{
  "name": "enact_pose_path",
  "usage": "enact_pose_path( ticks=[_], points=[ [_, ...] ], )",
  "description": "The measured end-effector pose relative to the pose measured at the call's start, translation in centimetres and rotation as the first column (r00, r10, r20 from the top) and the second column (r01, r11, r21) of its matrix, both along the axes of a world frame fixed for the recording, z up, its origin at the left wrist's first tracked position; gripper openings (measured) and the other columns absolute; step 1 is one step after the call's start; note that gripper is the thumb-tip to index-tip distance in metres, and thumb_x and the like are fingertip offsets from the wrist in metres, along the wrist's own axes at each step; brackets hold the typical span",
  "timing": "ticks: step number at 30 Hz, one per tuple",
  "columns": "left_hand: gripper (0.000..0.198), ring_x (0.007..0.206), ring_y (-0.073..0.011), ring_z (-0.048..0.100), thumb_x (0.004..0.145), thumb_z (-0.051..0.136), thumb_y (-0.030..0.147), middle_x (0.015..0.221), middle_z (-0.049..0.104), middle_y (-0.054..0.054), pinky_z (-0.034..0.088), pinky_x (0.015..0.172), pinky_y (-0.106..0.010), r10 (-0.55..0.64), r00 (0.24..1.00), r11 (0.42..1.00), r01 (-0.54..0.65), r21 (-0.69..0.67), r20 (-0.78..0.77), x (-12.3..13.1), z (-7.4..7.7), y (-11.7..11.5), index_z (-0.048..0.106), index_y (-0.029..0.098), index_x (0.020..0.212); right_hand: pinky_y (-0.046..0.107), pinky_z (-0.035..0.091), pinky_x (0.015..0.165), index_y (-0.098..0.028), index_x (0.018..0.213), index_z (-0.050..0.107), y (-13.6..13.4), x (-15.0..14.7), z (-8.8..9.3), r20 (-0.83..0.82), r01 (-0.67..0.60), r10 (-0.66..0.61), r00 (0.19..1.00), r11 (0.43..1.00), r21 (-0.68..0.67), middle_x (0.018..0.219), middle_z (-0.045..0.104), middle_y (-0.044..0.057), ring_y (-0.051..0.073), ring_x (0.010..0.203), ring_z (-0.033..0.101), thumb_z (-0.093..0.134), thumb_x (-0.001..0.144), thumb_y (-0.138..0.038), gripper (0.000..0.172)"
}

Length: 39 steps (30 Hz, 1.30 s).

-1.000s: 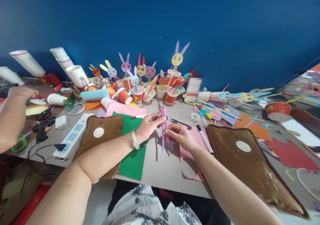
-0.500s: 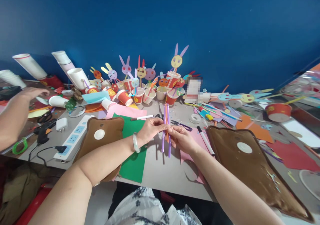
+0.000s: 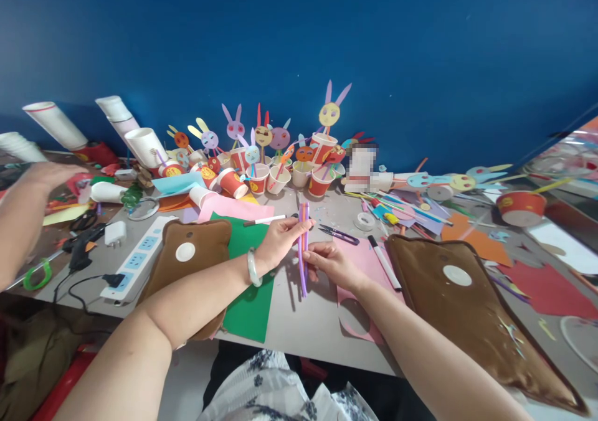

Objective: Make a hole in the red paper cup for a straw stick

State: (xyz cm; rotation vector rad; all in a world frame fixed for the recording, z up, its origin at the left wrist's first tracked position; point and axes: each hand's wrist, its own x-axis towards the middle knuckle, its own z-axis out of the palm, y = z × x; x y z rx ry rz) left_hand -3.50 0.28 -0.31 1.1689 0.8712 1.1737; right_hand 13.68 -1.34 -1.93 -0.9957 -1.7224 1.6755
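Purple straws (image 3: 301,281) and a shorter orange straw stand bunched together above the bare tabletop, roughly upright. My left hand (image 3: 280,240) is closed on the bunch near its upper part, thumb and fingers pinching it. Lower down, my right hand (image 3: 332,262) has its thumb and fingertips closed against the purple straws. Right behind them lie thread snips (image 3: 340,233). Pink paper (image 3: 355,284) with a round cut-out is under my right wrist, and green paper (image 3: 250,302) is under my left wrist.
Brown cushions (image 3: 439,309) lie at both sides, with a power strip (image 3: 140,253) and glue gun (image 3: 81,250) at left. Paper cups (image 3: 258,179) with rabbit faces line the wall. A marker (image 3: 385,264) and tape roll (image 3: 364,222) lie rightward. Another person's arm (image 3: 23,215) reaches in at left.
The straws have shifted slightly left and are drawn closer together. My left hand sits higher on them, my right hand lower. The other person's hand now holds something reddish.
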Motion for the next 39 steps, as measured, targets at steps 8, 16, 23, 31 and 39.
enact_pose_path(
  ticks=[8, 16, 23, 31, 39],
  points=[
    [0.046, 0.054, -0.0075, 0.041, 0.073, 0.073, 0.058, 0.059, 0.052, 0.001, 0.029, 0.053, -0.023, -0.163, 0.984, 0.984, 0.157, -0.080, -0.077, 0.3, -0.5, -0.9, 0.077, 0.013, 0.080, 0.027, 0.052, 0.061, -0.022, 0.122, 0.063, 0.7, 1.6, 1.3, -0.164, 0.488, -0.460, 0.873, 0.815, 0.314, 0.086, 0.064, 0.002, 0.014, 0.067, 0.061, 0.075, 0.078, -0.051, 0.054],
    [0.046, 0.057, -0.0079, 0.041, 0.076, 0.071, 0.057, 0.057, 0.050, 0.002, 0.030, 0.055, -0.023, -0.209, 0.971, 0.978, 0.206, -0.038, -0.115, 0.6, -0.7, -1.4, 0.076, 0.011, 0.078, 0.033, 0.056, 0.072, -0.021, 0.119, 0.071, 0.9, 2.2, 0.6, -0.085, 0.375, -0.391, 0.916, 0.765, 0.524, 0.094, 0.071, 0.007, 0.019, 0.080, 0.069, 0.061, 0.089, -0.034, 0.034],
    [0.043, 0.060, -0.0123, 0.055, 0.078, 0.070, 0.054, 0.066, 0.067, -0.002, 0.040, 0.059, -0.025, -0.208, 0.972, 0.978, 0.204, -0.042, -0.107, 0.6, -0.3, -1.6, 0.079, 0.012, 0.085, 0.033, 0.055, 0.078, -0.021, 0.114, 0.074, 1.2, 2.2, 0.5, -0.098, 0.388, -0.394, 0.914, 0.779, 0.492, 0.079, 0.074, 0.002, 0.018, 0.077, 0.069, 0.058, 0.084, -0.020, 0.034],
    [0.044, 0.054, -0.0115, 0.054, 0.074, 0.074, 0.055, 0.059, 0.063, -0.001, 0.040, 0.055, -0.024, -0.234, 0.970, 0.969, 0.227, -0.101, -0.069, 0.8, 0.2, -1.8, 0.076, 0.011, 0.077, 0.030, 0.055, 0.071, -0.020, 0.105, 0.075, 1.0, 1.6, 0.4, -0.127, 0.446, -0.435, 0.891, 0.792, 0.416, 0.081, 0.073, 0.002, 0.016, 0.070, 0.068, 0.058, 0.080, -0.018, 0.030],
    [0.049, 0.050, -0.0057, 0.043, 0.071, 0.074, 0.060, 0.062, 0.058, 0.001, 0.030, 0.047, -0.021, -0.006, 1.000, 0.993, 0.008, -0.116, 0.022, 0.5, -0.3, -0.4, 0.074, 0.013, 0.084, 0.026, 0.045, 0.053, -0.018, 0.113, 0.066, 0.4, 0.4, 0.7, -0.107, 0.374, -0.369, 0.923, 0.927, 0.027, 0.074, 0.066, 0.001, 0.010, 0.052, 0.052, 0.064, 0.086, -0.050, 0.042]
  ],
)
